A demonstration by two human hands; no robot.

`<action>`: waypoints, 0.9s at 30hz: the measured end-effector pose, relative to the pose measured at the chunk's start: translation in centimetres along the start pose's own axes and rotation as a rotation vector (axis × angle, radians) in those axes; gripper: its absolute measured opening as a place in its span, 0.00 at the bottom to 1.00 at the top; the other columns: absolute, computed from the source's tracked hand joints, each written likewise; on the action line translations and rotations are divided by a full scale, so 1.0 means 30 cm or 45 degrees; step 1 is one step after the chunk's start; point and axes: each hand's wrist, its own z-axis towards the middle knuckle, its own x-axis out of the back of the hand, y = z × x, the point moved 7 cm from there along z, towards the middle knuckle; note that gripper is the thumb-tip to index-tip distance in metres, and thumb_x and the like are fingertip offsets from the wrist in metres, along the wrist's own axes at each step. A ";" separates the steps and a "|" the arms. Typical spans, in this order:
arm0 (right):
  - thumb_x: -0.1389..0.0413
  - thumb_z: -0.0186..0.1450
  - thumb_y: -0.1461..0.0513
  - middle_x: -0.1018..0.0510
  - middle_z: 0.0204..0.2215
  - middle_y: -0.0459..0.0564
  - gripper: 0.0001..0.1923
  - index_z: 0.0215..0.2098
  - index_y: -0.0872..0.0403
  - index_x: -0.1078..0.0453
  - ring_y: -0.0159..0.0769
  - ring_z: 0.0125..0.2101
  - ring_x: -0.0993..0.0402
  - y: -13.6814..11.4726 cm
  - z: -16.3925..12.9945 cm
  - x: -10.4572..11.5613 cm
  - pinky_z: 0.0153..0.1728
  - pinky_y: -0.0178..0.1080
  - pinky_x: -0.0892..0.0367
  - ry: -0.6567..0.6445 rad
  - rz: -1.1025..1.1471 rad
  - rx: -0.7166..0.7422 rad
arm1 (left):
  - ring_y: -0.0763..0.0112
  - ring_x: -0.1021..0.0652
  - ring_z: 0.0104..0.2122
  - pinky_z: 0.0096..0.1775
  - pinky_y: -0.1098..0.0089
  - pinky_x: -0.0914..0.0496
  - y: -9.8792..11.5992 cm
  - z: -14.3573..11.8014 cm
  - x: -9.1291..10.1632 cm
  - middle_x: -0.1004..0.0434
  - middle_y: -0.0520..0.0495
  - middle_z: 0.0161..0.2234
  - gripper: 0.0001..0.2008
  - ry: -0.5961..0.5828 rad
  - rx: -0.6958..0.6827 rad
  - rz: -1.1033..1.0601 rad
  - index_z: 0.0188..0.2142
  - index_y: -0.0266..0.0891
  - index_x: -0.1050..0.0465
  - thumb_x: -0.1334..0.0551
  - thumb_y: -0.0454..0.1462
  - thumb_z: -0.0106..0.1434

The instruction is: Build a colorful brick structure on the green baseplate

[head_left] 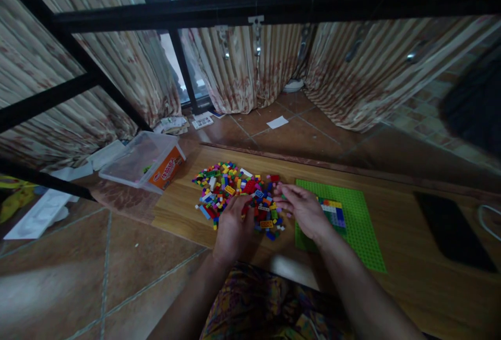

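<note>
A heap of small coloured bricks lies on a low wooden board. My left hand rests palm down on the near edge of the heap, fingers among the bricks. My right hand hovers at the heap's right edge, fingers curled toward the bricks; whether it pinches one is too blurred to tell. Just right of it lies a green baseplate with a small patch of coloured bricks built on it, partly hidden by my right hand.
A clear plastic tub with an orange label lies tipped on the tiled floor at the left. A black phone sits on the board at the right. Black metal bars cross overhead; curtains hang behind.
</note>
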 end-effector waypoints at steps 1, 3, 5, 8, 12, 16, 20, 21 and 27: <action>0.37 0.55 0.50 0.18 0.32 0.50 0.16 0.33 0.53 0.24 0.34 0.29 0.21 0.005 -0.011 0.010 0.31 0.36 0.26 0.025 0.099 -0.014 | 0.68 0.23 0.41 0.45 0.67 0.27 0.004 -0.013 0.012 0.23 0.45 0.41 0.11 0.005 -0.022 -0.016 0.44 0.39 0.29 0.43 0.32 0.63; 0.37 0.56 0.50 0.18 0.32 0.52 0.16 0.30 0.54 0.24 0.36 0.33 0.21 0.016 -0.034 0.025 0.37 0.38 0.25 0.040 0.278 -0.052 | 0.68 0.23 0.41 0.43 0.68 0.27 -0.002 -0.039 0.039 0.23 0.45 0.41 0.10 0.020 -0.039 -0.040 0.44 0.39 0.29 0.43 0.33 0.63; 0.38 0.57 0.52 0.18 0.35 0.54 0.14 0.32 0.55 0.23 0.39 0.37 0.21 0.022 -0.059 0.029 0.45 0.42 0.27 -0.002 0.401 -0.086 | 0.68 0.23 0.40 0.40 0.69 0.27 -0.036 -0.063 0.073 0.23 0.45 0.42 0.10 0.063 0.013 -0.053 0.44 0.40 0.28 0.43 0.36 0.63; 0.37 0.56 0.59 0.19 0.40 0.54 0.11 0.37 0.55 0.22 0.42 0.44 0.23 0.012 -0.098 0.036 0.52 0.46 0.31 -0.084 0.473 -0.070 | 0.67 0.23 0.38 0.39 0.68 0.27 -0.120 -0.095 0.140 0.23 0.44 0.42 0.11 0.208 0.142 -0.011 0.44 0.39 0.28 0.42 0.40 0.63; 0.36 0.55 0.60 0.18 0.40 0.54 0.13 0.39 0.54 0.23 0.41 0.44 0.23 0.020 -0.153 0.054 0.52 0.46 0.32 -0.089 0.449 -0.073 | 0.63 0.23 0.39 0.40 0.64 0.27 -0.246 -0.126 0.217 0.25 0.43 0.43 0.18 0.347 0.371 0.217 0.48 0.39 0.29 0.41 0.44 0.61; 0.34 0.53 0.56 0.18 0.37 0.52 0.15 0.37 0.53 0.23 0.37 0.38 0.21 0.060 -0.212 0.102 0.41 0.40 0.27 0.053 0.373 -0.091 | 0.55 0.27 0.48 0.49 0.56 0.31 -0.333 -0.138 0.259 0.29 0.38 0.50 0.22 0.403 0.566 0.400 0.51 0.37 0.32 0.43 0.45 0.61; 0.32 0.49 0.53 0.18 0.33 0.50 0.18 0.35 0.53 0.23 0.34 0.30 0.22 0.074 -0.247 0.207 0.30 0.35 0.27 0.287 0.257 -0.035 | 0.52 0.30 0.52 0.54 0.53 0.35 -0.369 -0.116 0.261 0.31 0.35 0.51 0.23 0.387 0.573 0.445 0.52 0.35 0.32 0.43 0.45 0.60; 0.32 0.49 0.52 0.18 0.32 0.50 0.18 0.34 0.53 0.23 0.34 0.29 0.22 0.071 -0.249 0.239 0.29 0.35 0.27 0.346 0.218 -0.013 | 0.51 0.30 0.52 0.54 0.52 0.35 -0.374 -0.107 0.257 0.31 0.35 0.51 0.23 0.385 0.555 0.441 0.51 0.34 0.31 0.43 0.45 0.60; 0.37 0.54 0.48 0.20 0.28 0.49 0.19 0.35 0.54 0.25 0.34 0.24 0.25 -0.004 -0.221 0.380 0.25 0.37 0.27 0.549 -0.181 0.240 | 0.52 0.30 0.52 0.54 0.54 0.35 -0.401 -0.048 0.225 0.30 0.34 0.49 0.23 0.455 0.477 0.383 0.49 0.32 0.31 0.44 0.44 0.59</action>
